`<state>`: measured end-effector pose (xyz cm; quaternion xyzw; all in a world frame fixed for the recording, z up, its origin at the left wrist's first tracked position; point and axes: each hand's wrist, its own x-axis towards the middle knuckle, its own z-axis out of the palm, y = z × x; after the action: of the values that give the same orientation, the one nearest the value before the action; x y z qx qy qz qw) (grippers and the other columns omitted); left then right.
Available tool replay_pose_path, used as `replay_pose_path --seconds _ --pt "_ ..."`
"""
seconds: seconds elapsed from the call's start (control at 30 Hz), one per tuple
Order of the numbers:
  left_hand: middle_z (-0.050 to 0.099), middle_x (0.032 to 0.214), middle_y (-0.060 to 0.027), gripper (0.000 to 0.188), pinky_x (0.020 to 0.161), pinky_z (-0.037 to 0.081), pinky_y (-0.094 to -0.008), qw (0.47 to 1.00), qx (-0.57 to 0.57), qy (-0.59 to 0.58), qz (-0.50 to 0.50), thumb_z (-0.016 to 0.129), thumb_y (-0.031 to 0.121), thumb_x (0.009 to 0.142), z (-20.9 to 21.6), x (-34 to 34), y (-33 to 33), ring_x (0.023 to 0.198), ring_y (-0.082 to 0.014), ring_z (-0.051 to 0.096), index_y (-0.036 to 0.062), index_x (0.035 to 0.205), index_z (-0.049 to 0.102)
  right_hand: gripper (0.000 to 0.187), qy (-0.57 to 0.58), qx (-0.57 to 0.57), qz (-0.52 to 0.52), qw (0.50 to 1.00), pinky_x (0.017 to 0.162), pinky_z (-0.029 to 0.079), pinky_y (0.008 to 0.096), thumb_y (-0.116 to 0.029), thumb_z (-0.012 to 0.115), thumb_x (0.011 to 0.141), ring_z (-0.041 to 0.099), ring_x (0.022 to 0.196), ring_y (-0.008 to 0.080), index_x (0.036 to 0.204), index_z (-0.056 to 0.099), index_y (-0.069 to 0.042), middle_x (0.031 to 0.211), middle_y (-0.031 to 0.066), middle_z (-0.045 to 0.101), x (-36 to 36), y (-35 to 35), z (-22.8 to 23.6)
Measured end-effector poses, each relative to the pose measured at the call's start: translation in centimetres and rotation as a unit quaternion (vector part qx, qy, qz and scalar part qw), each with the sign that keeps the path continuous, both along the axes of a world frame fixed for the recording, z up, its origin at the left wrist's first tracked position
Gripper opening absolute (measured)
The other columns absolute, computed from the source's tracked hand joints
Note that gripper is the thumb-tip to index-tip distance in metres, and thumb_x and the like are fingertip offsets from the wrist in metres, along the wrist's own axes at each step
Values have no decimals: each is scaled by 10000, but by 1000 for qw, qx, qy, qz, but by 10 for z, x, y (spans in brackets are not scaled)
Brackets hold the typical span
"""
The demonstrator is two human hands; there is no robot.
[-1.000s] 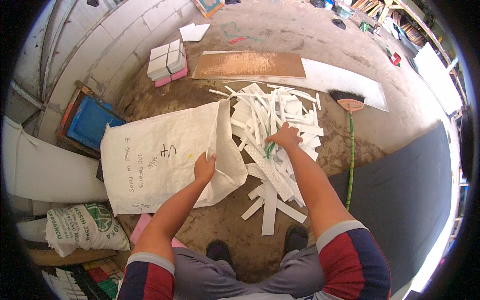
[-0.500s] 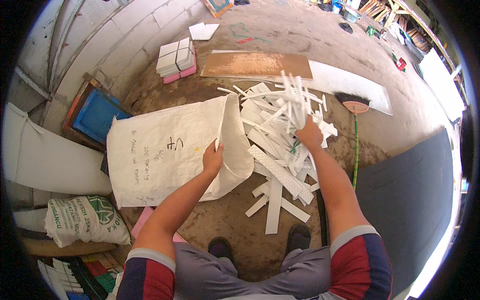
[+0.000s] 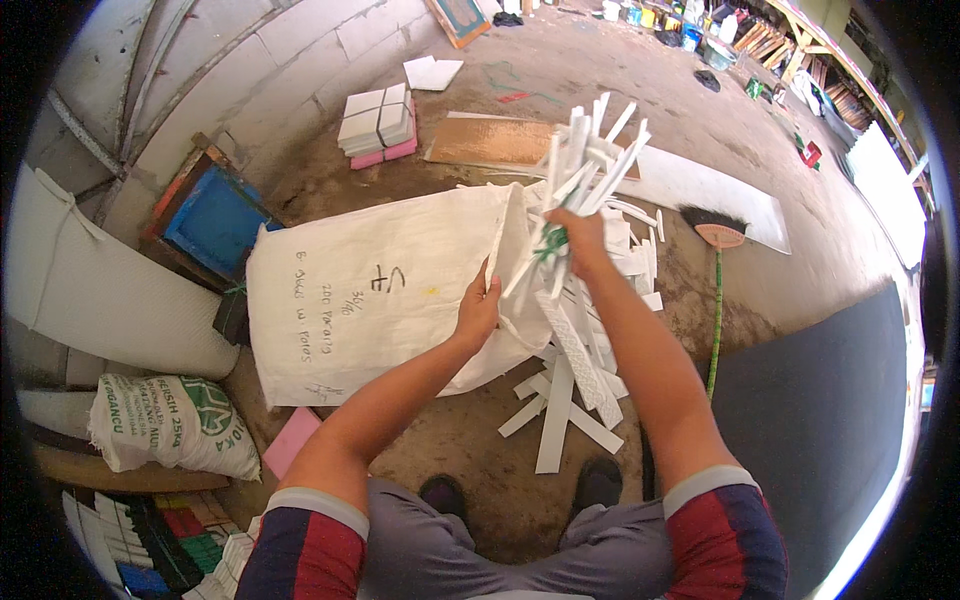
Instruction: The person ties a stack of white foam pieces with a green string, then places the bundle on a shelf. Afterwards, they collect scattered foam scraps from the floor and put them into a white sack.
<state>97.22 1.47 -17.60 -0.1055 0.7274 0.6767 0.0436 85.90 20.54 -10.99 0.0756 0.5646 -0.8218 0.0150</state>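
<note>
A large white woven sack (image 3: 370,300) lies on its side on the floor, its mouth facing right. My left hand (image 3: 479,308) grips the near part of the sack's rim. In my right hand (image 3: 578,243) is a bundle of white foam strips (image 3: 600,165), fanned upward, with a bit of green cord among them at the grip. The bundle is right beside the sack's mouth. More loose white strips (image 3: 556,415) lie in a heap on the floor under and beyond my right arm; the sack and arm hide part of the heap.
Beyond the heap lie a brown board (image 3: 490,142) and a pale sheet (image 3: 710,195). A broom (image 3: 719,235) with a green handle lies to the right, near a dark sheet (image 3: 810,370). Tied foam blocks (image 3: 378,122), a blue framed panel (image 3: 215,225) and a filled sack (image 3: 170,425) stand left.
My right hand has brought the strips from over the heap leftward to the sack's mouth. My left hand and the sack's rim have shifted right, over part of the heap.
</note>
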Motion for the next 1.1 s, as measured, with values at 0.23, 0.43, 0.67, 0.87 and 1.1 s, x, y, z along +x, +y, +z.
replay_pose_path --seconds 0.23,0.43,0.67,0.87,1.1 --pt "565 1453 -127 508 1107 401 -311 990 92 76 76 418 304 1129 15 -6 -31 1307 -199 524 25 1554 419 735 111 217 52 968 901 556 427 -201 858 638 714 1013 334 1279 569 12 1122 180 723 38 -92 -84" --pt "480 1539 -179 554 1167 360 -351 995 53 77 32 375 310 1132 17 3 -54 1390 -259 485 2 1591 329 869 45 511 210 832 871 545 516 -271 909 650 674 1108 430 1352 439 -66 1156 226 699 74 -113 -99" --pt "454 1574 -139 562 1170 327 -316 988 -36 147 -20 415 239 1126 25 21 -61 1399 -185 438 53 1634 263 552 95 564 213 792 854 552 525 -266 705 867 691 1045 419 1346 478 -112 1122 192 706 108 -123 -99" --pt "492 1556 -140 536 1175 319 -320 949 -117 202 -214 438 199 1110 20 41 -44 1398 -195 472 26 1606 326 488 174 528 262 789 908 550 484 -399 622 931 697 1067 373 1330 624 -119 1208 151 708 113 -102 -172" --pt "551 1474 -252 555 1167 344 -376 943 -135 160 -258 404 252 1109 41 41 -40 1361 -293 531 81 1627 300 534 157 528 314 774 977 518 462 -448 643 911 666 1148 354 1333 644 -121 1278 161 685 106 -135 -184"
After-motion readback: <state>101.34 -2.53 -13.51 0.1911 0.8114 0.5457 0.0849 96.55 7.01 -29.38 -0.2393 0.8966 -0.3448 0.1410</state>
